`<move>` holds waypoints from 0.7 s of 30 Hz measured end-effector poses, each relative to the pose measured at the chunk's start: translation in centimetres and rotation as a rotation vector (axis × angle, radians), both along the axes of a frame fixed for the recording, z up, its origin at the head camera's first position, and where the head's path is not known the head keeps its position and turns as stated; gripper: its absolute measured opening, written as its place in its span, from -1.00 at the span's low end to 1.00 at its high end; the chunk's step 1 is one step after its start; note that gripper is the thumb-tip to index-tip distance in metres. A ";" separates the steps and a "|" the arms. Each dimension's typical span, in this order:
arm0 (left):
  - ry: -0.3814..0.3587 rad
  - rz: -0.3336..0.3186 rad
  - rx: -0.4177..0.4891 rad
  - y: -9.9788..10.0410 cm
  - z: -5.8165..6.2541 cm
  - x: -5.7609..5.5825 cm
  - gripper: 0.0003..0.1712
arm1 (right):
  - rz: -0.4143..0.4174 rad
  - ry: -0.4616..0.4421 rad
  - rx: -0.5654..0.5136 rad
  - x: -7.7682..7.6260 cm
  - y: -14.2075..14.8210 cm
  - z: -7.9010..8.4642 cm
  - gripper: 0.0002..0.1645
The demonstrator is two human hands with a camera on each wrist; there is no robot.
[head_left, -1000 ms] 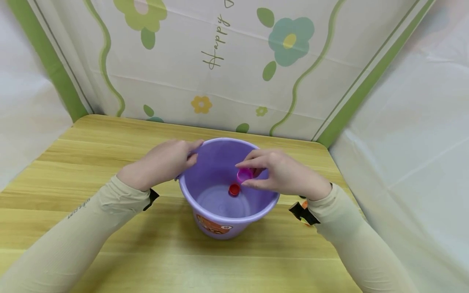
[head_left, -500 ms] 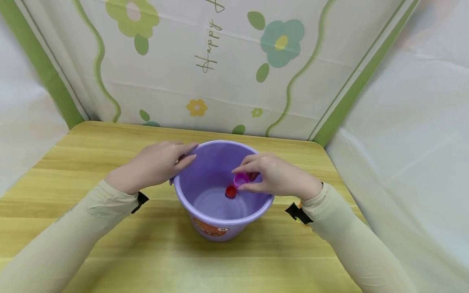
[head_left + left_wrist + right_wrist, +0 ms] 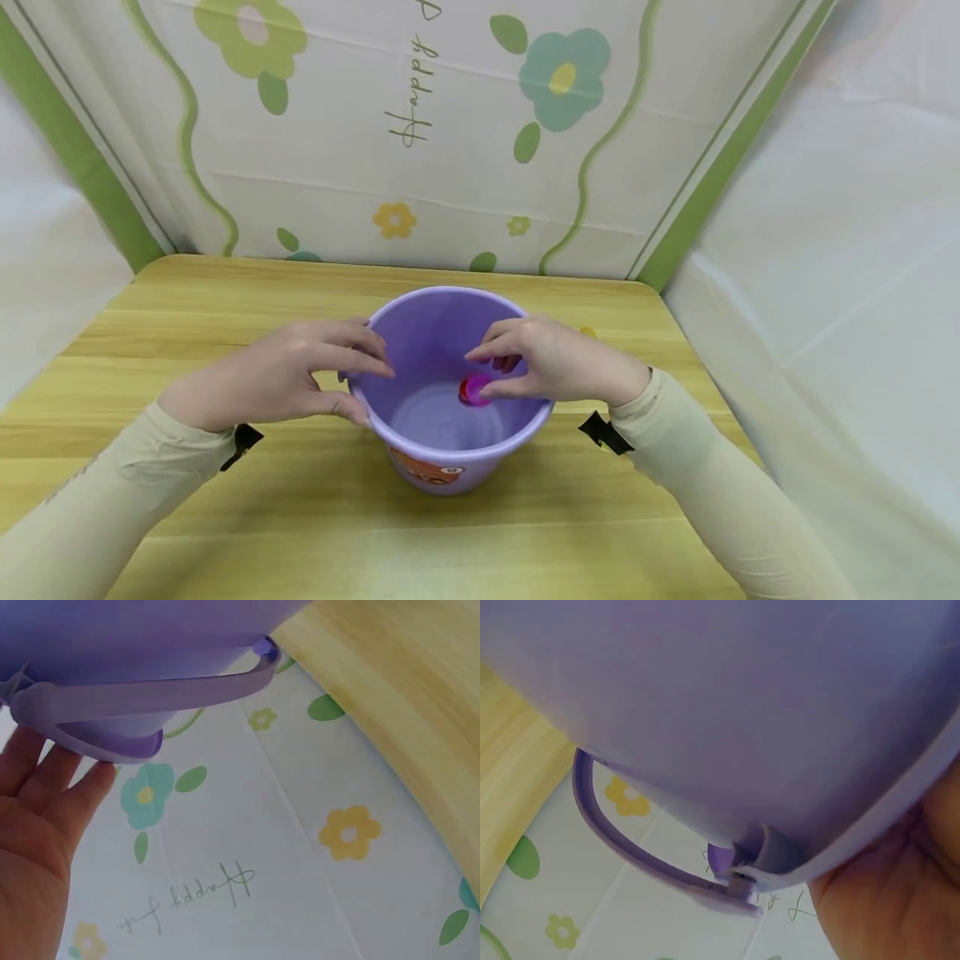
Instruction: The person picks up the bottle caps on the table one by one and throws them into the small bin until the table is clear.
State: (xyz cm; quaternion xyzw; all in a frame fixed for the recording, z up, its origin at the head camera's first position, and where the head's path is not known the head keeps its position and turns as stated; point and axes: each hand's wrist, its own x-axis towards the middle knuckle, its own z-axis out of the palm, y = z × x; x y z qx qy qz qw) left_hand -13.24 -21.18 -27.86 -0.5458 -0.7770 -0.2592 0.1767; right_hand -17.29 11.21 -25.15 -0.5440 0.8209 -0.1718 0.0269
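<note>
Purple bucket (image 3: 423,342), pink cup (image 3: 476,388) inside beneath relaxed right hand (image 3: 558,360), loose-fingered left hand (image 3: 279,372) touching rim (image 3: 450,457)

Head view: our left hand (image 3: 281,375) centre-left, our right hand (image 3: 551,360) centre-right, thumbs (image 3: 337,405) off fingers (image 3: 347,358) (forearms (image 3: 716,479) from lower corners).

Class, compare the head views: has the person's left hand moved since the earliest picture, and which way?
Yes. Judged against the printed yellow flower behind the table, the left hand has moved toward the person, farther from that flower.
</note>
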 end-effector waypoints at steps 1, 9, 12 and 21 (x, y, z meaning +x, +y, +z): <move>-0.017 -0.021 0.015 -0.1 -0.2 0.0 -0.55 | -0.002 -0.001 -0.005 0.0 0.1 0.1 -0.56; -0.069 -0.102 0.102 -0.3 -1.0 -0.3 -0.65 | -0.076 0.046 -0.141 -0.5 3.2 1.5 -0.61; -0.063 -0.124 0.122 -0.3 -1.3 -0.4 -0.65 | -0.112 0.103 -0.193 -0.9 4.9 1.8 -0.63; -0.083 -0.186 0.165 0.1 -1.8 -0.7 -0.66 | -0.315 0.158 -0.228 -1.9 10.3 0.8 -0.69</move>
